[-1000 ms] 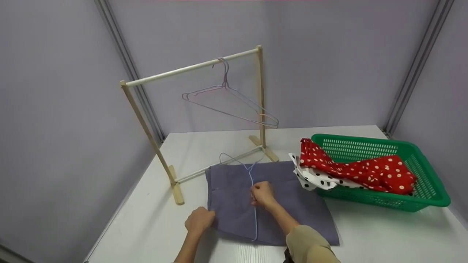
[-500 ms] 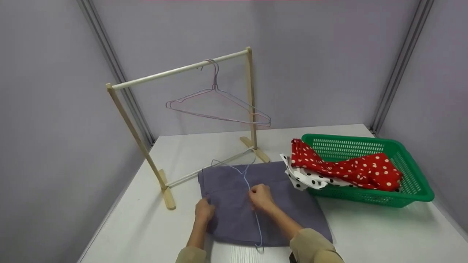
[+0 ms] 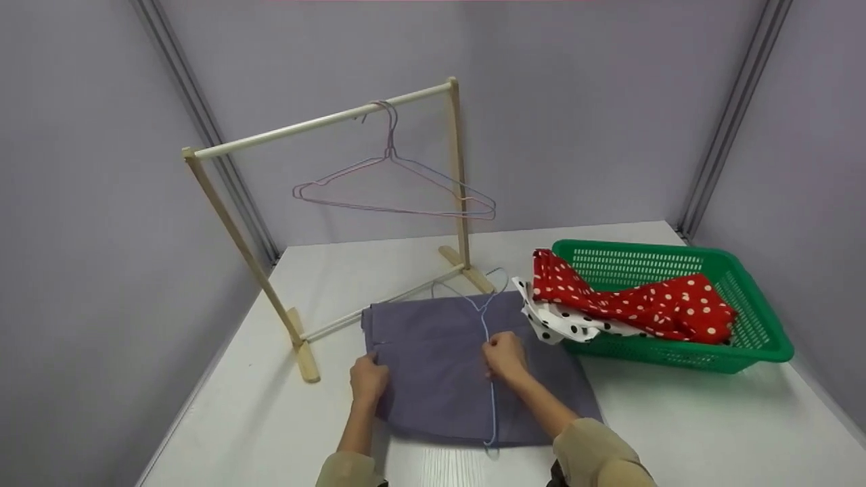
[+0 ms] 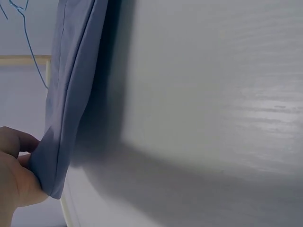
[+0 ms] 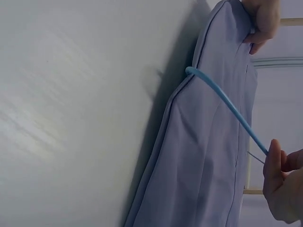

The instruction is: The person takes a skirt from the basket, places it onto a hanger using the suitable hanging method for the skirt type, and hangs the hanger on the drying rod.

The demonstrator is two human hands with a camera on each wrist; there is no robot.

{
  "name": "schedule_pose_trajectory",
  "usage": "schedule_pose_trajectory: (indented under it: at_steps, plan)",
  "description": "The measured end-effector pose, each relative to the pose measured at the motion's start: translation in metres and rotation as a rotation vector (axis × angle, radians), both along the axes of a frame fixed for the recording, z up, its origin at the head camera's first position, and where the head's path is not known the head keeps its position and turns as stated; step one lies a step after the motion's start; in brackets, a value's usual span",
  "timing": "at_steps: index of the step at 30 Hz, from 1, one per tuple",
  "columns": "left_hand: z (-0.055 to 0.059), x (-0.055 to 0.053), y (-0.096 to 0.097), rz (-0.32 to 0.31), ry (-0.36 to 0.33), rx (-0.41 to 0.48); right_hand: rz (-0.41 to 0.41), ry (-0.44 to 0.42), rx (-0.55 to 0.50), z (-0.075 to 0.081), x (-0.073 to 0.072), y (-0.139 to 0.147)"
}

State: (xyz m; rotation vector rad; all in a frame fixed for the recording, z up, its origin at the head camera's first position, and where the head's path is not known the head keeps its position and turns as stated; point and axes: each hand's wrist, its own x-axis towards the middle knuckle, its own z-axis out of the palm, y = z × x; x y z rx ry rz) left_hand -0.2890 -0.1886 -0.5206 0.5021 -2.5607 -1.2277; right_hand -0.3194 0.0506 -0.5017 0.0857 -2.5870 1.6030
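Observation:
A grey-purple folded cloth (image 3: 433,379) lies in the middle of the white table. At its left edge my left hand (image 3: 368,380) pinches the fabric, and in the left wrist view the cloth (image 4: 73,71) stands raised there between thumb and fingers (image 4: 19,141). My right hand (image 3: 506,358) grips a blue wire hanger (image 3: 492,412) above the cloth. The hanger's twisted neck points to the far side. In the right wrist view, the near end of the hanger (image 5: 227,100) curves over the cloth's front edge. My curled right fingers hide part of the wire.
Behind the cloth stands a wooden rack (image 3: 237,237). Two wire hangers (image 3: 399,210) hang from its white rail. To the right, a green basket (image 3: 683,362) holds a red dotted cloth (image 3: 703,314) and a white black-dotted cloth (image 3: 561,321), both draped toward its left rim.
The hanger, in my right hand, has shifted to the right over the cloth. My left hand has moved farther up the cloth's left edge. The head view has also shifted.

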Motion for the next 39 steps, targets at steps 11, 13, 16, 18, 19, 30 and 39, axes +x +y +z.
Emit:
schedule_pose_trajectory:
  at_steps: [11,13,16,18,19,30,39]
  plan:
    - [-0.001,0.001,0.0,-0.014,-0.006,0.006,-0.023,0.037,0.087,0.004,0.006,0.011]
    - [-0.001,0.001,0.0,-0.011,-0.007,-0.004,-0.03,0.042,0.095,0.004,0.007,0.014]
    - [-0.001,0.001,0.0,-0.008,-0.011,-0.017,-0.044,0.039,0.108,0.006,0.008,0.017]
    - [-0.001,0.002,0.001,-0.01,-0.021,-0.009,-0.044,0.044,0.119,0.007,0.009,0.018]
    - [-0.001,0.002,0.001,-0.013,-0.03,0.0,-0.044,0.049,0.123,0.007,0.009,0.018]
    - [-0.022,-0.009,-0.004,-0.143,-0.069,-0.251,-0.006,0.028,0.009,0.012,0.014,0.01]
    - [0.001,0.01,0.006,-0.207,-0.176,-0.408,0.023,0.013,-0.035,0.006,0.017,0.001]
